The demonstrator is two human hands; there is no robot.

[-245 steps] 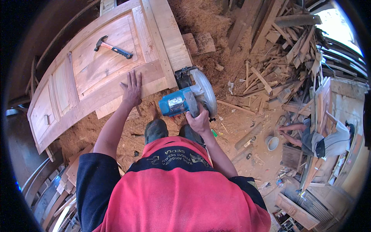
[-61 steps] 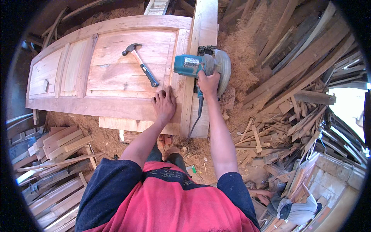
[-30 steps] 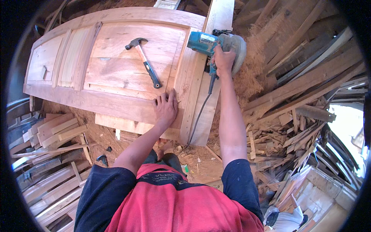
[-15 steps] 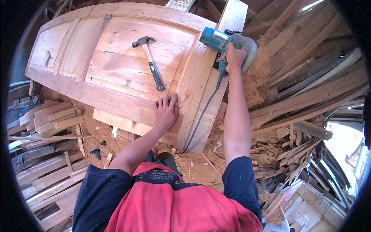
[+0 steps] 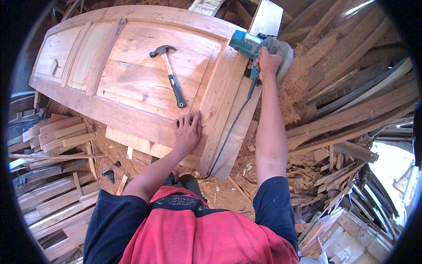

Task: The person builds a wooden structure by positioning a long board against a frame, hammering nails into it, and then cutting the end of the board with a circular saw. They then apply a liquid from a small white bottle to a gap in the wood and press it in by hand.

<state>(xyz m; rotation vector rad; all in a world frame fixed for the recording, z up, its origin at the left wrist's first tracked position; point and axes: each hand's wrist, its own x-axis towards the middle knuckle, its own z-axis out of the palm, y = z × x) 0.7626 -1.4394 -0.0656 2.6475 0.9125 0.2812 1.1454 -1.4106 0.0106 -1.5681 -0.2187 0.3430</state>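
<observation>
Saw (image 5: 246, 43) up at the far corner, palm down on the near one

So, left to right. Way over on our left there's a stack of cut boards (image 5: 57, 136), well apart from where we're working. Then the big wooden door (image 5: 132, 75), lying flat and raised, probably so we can get at it from above. A hammer (image 5: 171, 79) lies on top of it, handle end toward us, nobody holding it. Decent parking spot, we'd guess: away from the saw but easy to grab.

Our left hand (image 5: 188, 132) is palm down on the door's near edge, just below the hammer's handle, fingers a bit spread and not wrapped round anything. Looks to us like it's there to keep the door from shifting.

Next comes the black cord (image 5: 252, 89), trailing back toward us over a pale board (image 5: 231, 149) along the door's right end. We can't tell how far that board runs underneath. The saw sits at the far part of that end, and our right hand (image 5: 269, 61) is wrapped round its handle, arm nearly straight, presumably because it's a stretch. Can't tell if it's running.

Past that: heaped sawdust (image 5: 293, 94), then long planks (image 5: 360, 110) piled on our right.
</observation>
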